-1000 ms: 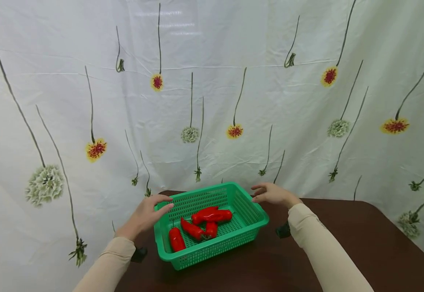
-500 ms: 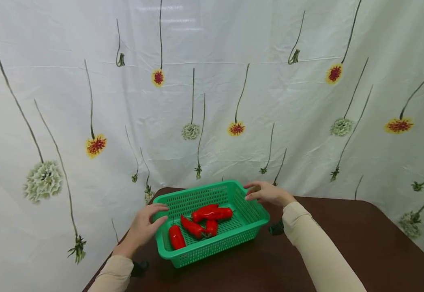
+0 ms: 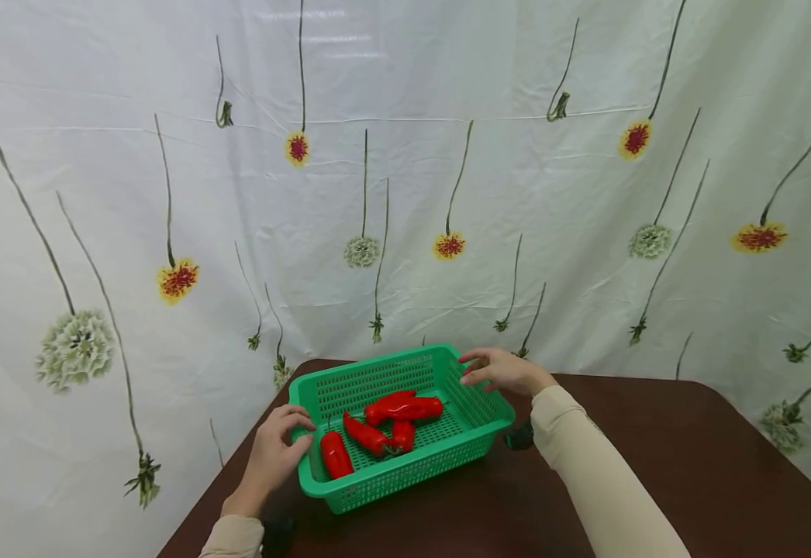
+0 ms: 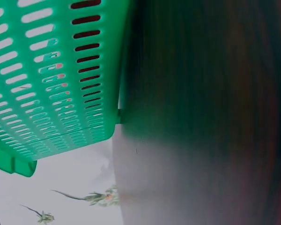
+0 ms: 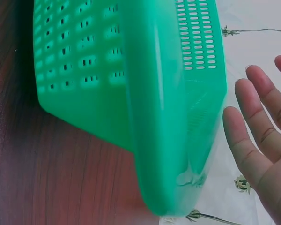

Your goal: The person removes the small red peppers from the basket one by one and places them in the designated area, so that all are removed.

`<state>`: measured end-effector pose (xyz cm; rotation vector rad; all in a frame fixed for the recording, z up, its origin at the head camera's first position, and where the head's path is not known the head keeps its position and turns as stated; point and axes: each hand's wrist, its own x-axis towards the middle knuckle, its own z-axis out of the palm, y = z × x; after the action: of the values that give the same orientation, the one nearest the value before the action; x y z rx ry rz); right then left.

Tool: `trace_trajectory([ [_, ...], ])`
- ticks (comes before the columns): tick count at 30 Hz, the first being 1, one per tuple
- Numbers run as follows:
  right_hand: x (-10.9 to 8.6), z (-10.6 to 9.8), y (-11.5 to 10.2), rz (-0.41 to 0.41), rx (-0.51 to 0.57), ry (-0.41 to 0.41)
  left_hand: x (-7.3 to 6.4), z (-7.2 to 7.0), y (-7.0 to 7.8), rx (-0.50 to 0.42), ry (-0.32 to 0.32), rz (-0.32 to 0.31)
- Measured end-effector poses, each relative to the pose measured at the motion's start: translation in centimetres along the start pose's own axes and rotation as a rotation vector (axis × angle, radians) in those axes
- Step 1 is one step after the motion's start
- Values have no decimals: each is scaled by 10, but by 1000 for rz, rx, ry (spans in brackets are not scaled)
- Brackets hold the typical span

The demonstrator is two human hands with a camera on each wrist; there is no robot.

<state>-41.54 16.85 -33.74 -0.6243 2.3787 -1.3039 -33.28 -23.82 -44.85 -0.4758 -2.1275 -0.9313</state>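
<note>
A green plastic basket [image 3: 415, 476] with slotted walls sits on the dark table, turned slightly. Inside it lie several red peppers [image 3: 366, 435], some overlapping, with one pepper [image 3: 336, 456] apart at the left end. My left hand [image 3: 274, 453] is beside the basket's left end, fingers bent loosely near the rim. Over the right end is my right hand [image 3: 503, 370], its fingers extended and nothing in its grasp. The right wrist view shows these spread fingers [image 5: 253, 112] beside the basket rim [image 5: 157, 117]. In the left wrist view the basket wall [image 4: 61, 89] fills the left side.
The brown tabletop [image 3: 643, 457] extends to the right of the basket. Behind the table hangs a pale cloth [image 3: 412, 287] printed with flowers, close to the table's far edge. A dark wrist device [image 3: 519, 435] shows beneath the right sleeve.
My left hand has moved down and toward me along the basket's left end. My right hand has shifted slightly left over the right end. Basket and peppers stay in place.
</note>
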Motion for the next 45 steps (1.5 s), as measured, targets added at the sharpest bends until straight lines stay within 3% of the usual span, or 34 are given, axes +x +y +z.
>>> trace_trajectory([
  [5, 4, 3, -2, 3, -8, -21, -3, 1, -3, -31, 53, 17],
  [13, 7, 7, -8, 6, -11, -41, -7, 1, -5, -69, 85, 58],
  [24, 16, 11, -8, 19, 5, -66, -9, -1, -2, -68, 64, 30],
  [34, 21, 13, -14, 21, 1, -50, -7, -6, -5, -78, 79, 53],
  [45, 33, 23, -13, 47, -2, -60, -9, -8, -3, -59, 55, 15],
])
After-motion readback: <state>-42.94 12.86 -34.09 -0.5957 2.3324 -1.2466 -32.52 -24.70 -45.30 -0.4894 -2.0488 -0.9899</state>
